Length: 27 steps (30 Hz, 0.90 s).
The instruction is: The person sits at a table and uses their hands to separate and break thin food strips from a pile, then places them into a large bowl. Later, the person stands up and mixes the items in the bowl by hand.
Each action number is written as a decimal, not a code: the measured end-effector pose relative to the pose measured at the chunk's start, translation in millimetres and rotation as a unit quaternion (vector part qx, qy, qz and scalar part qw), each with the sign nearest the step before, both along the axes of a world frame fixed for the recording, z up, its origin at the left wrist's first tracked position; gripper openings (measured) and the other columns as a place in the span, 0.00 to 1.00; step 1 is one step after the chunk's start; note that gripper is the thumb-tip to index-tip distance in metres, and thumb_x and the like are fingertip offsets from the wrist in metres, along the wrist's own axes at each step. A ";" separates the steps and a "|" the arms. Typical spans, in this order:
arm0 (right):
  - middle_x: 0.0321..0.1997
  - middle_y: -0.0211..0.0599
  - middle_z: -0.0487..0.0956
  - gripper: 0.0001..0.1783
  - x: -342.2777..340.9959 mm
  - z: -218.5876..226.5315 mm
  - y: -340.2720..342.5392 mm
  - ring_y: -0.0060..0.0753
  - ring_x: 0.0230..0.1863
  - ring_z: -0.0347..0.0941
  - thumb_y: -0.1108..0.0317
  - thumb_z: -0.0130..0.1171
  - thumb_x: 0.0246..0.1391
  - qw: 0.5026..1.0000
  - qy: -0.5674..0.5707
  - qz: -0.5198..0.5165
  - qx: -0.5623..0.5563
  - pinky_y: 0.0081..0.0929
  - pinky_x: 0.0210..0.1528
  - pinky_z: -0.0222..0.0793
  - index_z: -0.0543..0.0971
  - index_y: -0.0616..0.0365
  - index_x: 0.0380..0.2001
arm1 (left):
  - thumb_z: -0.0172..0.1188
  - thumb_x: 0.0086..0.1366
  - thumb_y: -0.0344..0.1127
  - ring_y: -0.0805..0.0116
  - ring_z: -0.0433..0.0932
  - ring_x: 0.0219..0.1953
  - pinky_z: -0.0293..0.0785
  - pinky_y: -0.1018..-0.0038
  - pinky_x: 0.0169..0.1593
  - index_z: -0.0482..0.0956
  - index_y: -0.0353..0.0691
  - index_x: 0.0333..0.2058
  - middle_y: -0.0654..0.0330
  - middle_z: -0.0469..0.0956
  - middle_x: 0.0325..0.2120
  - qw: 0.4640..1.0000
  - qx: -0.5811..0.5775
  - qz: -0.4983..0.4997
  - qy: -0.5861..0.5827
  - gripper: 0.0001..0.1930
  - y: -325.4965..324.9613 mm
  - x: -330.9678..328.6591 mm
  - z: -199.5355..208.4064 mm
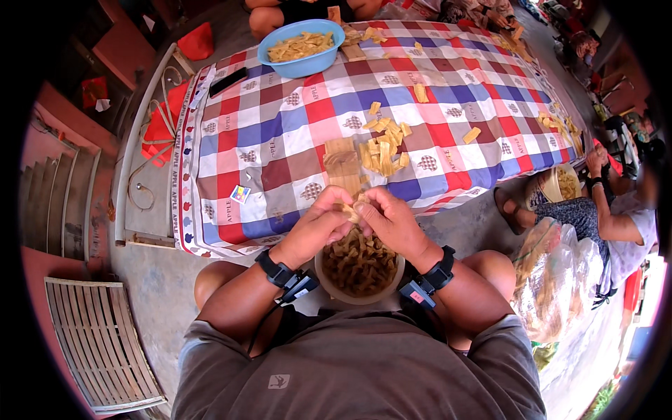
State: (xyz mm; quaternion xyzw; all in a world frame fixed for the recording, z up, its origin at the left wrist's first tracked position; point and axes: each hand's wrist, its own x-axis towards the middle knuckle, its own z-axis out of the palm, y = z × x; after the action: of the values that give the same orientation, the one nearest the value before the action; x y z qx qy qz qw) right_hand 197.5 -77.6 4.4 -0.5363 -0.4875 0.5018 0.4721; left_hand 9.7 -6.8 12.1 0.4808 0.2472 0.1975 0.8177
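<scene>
Both hands meet over a round pail between my knees. My left hand and my right hand are closed, fingertips together, on a pale yellow strip. What the strip is made of I cannot tell, and the fingers cover part of it. Brown-yellow twisted strips fill much of the pail below. Just beyond my hands, a small wooden board lies at the near side of the table. Right beside the board is a loose pile of flat yellow strips.
A checked cloth covers the table. At its far side stands a blue basin of yellow strips; a black phone lies near the left edge. Other people sit at the far side and right. A clear plastic bag stands by my right knee.
</scene>
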 end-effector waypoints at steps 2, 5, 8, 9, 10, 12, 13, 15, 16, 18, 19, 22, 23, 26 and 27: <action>0.24 0.37 0.74 0.10 0.9 3.5 -0.4 0.26 0.28 0.73 0.66 0.55 0.65 1.000 -0.012 0.018 -0.020 0.31 0.32 0.69 0.73 0.63 0.39 | 0.46 0.68 0.25 0.82 0.58 0.25 0.54 0.83 0.26 0.65 0.48 0.52 0.68 0.65 0.27 0.999 0.023 -0.023 0.000 0.16 0.1 -1.3 -0.6; 0.24 0.44 0.72 0.12 1.1 -5.0 0.0 0.35 0.26 0.73 0.64 0.53 0.65 0.993 -0.093 -0.022 0.064 0.36 0.32 0.68 0.73 0.63 0.33 | 0.46 0.66 0.25 0.82 0.57 0.25 0.53 0.83 0.28 0.59 0.50 0.63 0.70 0.63 0.27 0.997 0.064 -0.021 0.029 0.27 -6.4 3.3 4.0; 0.24 0.50 0.70 0.12 2.5 -9.9 3.0 0.42 0.26 0.70 0.66 0.52 0.64 0.972 -0.167 -0.089 0.136 0.37 0.32 0.67 0.72 0.64 0.31 | 0.46 0.65 0.26 0.82 0.55 0.25 0.54 0.83 0.29 0.49 0.53 0.71 0.72 0.63 0.27 0.994 0.093 -0.003 0.055 0.36 -9.2 5.4 9.0; 0.24 0.51 0.70 0.11 6.6 -9.5 6.9 0.44 0.26 0.69 0.67 0.52 0.64 0.972 -0.159 -0.109 0.132 0.36 0.32 0.67 0.72 0.65 0.30 | 0.47 0.65 0.26 0.82 0.55 0.25 0.54 0.83 0.30 0.46 0.54 0.73 0.72 0.63 0.27 0.993 0.100 0.003 0.060 0.39 -9.7 5.9 10.2; 0.25 0.52 0.70 0.11 10.1 -10.2 8.4 0.45 0.26 0.67 0.68 0.52 0.64 0.972 -0.151 -0.128 0.128 0.36 0.33 0.67 0.72 0.65 0.30 | 0.46 0.66 0.26 0.82 0.55 0.25 0.55 0.83 0.30 0.46 0.54 0.73 0.72 0.63 0.27 0.993 0.103 0.009 0.050 0.38 -13.8 6.6 8.8; 0.24 0.32 0.69 0.10 17.1 -16.5 8.5 0.22 0.27 0.63 0.69 0.52 0.66 0.978 -0.119 -0.115 0.127 0.23 0.30 0.63 0.74 0.63 0.31 | 0.45 0.68 0.27 0.82 0.56 0.26 0.56 0.83 0.31 0.46 0.53 0.73 0.71 0.63 0.28 0.993 0.114 0.022 0.029 0.37 -19.8 8.7 6.5; 0.24 0.21 0.69 0.09 19.5 -18.5 8.1 0.11 0.28 0.60 0.69 0.52 0.67 0.981 -0.104 -0.108 0.127 0.16 0.29 0.61 0.75 0.61 0.32 | 0.46 0.69 0.28 0.82 0.58 0.27 0.58 0.83 0.31 0.48 0.50 0.73 0.70 0.65 0.30 0.990 0.138 0.021 0.034 0.35 -18.1 9.0 7.7; 0.24 0.20 0.69 0.10 15.2 -12.0 5.6 0.11 0.28 0.60 0.69 0.53 0.67 0.984 -0.087 -0.108 0.112 0.16 0.30 0.61 0.75 0.62 0.32 | 0.48 0.72 0.31 0.82 0.63 0.29 0.64 0.82 0.33 0.51 0.46 0.71 0.68 0.69 0.33 0.983 0.177 0.022 0.051 0.31 -17.7 4.2 4.8; 0.25 0.20 0.70 0.10 14.3 -9.6 5.0 0.11 0.28 0.61 0.69 0.53 0.67 0.986 -0.075 -0.108 0.100 0.16 0.30 0.61 0.75 0.62 0.32 | 0.48 0.73 0.33 0.82 0.63 0.30 0.64 0.82 0.34 0.55 0.45 0.69 0.68 0.69 0.33 0.985 0.160 0.002 0.060 0.28 -16.2 2.3 3.3; 0.24 0.27 0.71 0.10 11.8 -8.3 4.5 0.14 0.28 0.63 0.68 0.53 0.66 0.990 -0.058 -0.086 0.092 0.20 0.31 0.63 0.75 0.63 0.32 | 0.50 0.75 0.38 0.82 0.64 0.32 0.66 0.82 0.35 0.61 0.43 0.66 0.69 0.70 0.32 0.988 0.127 -0.039 0.081 0.24 -11.9 -1.0 -0.1; 0.24 0.34 0.71 0.10 10.5 -8.5 4.2 0.17 0.28 0.65 0.68 0.54 0.65 0.992 -0.054 -0.064 0.096 0.24 0.32 0.66 0.75 0.64 0.31 | 0.52 0.74 0.39 0.81 0.65 0.33 0.67 0.81 0.36 0.66 0.42 0.63 0.68 0.70 0.32 0.987 0.130 -0.038 0.091 0.21 -11.3 -0.8 -5.1; 0.22 0.40 0.72 0.10 8.4 0.9 4.5 0.23 0.27 0.68 0.67 0.55 0.63 0.994 -0.080 -0.007 0.081 0.28 0.32 0.68 0.75 0.64 0.31 | 0.58 0.72 0.39 0.79 0.68 0.35 0.68 0.78 0.40 0.77 0.41 0.53 0.67 0.70 0.31 0.969 0.221 -0.023 0.112 0.15 -8.3 3.3 -13.3; 0.22 0.39 0.73 0.10 7.7 3.4 3.3 0.24 0.27 0.69 0.66 0.56 0.63 0.993 -0.094 0.008 0.069 0.28 0.32 0.68 0.75 0.63 0.31 | 0.59 0.71 0.38 0.78 0.68 0.35 0.68 0.78 0.41 0.79 0.41 0.50 0.67 0.69 0.30 0.946 0.302 -0.018 0.113 0.13 -6.7 6.2 -12.6; 0.21 0.39 0.74 0.11 3.3 3.9 2.5 0.30 0.25 0.72 0.65 0.58 0.62 0.986 -0.148 0.014 0.071 0.30 0.32 0.69 0.77 0.62 0.31 | 0.62 0.70 0.35 0.78 0.68 0.36 0.68 0.77 0.42 0.82 0.40 0.45 0.66 0.69 0.31 0.909 0.400 -0.010 0.119 0.09 -2.5 6.3 -20.2; 0.23 0.40 0.75 0.11 2.3 3.4 3.2 0.32 0.26 0.73 0.64 0.58 0.62 0.979 -0.175 0.006 0.106 0.31 0.32 0.69 0.77 0.61 0.32 | 0.62 0.69 0.34 0.78 0.69 0.37 0.69 0.77 0.42 0.83 0.40 0.44 0.65 0.70 0.31 0.905 0.408 -0.009 0.120 0.08 -1.6 6.5 -23.8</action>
State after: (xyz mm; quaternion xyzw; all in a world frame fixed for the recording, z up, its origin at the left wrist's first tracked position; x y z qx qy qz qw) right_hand 199.8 -74.3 7.8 -0.5600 -0.6163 0.3487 0.4302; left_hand 16.2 -8.4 -11.7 0.7948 0.2373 0.2147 0.5156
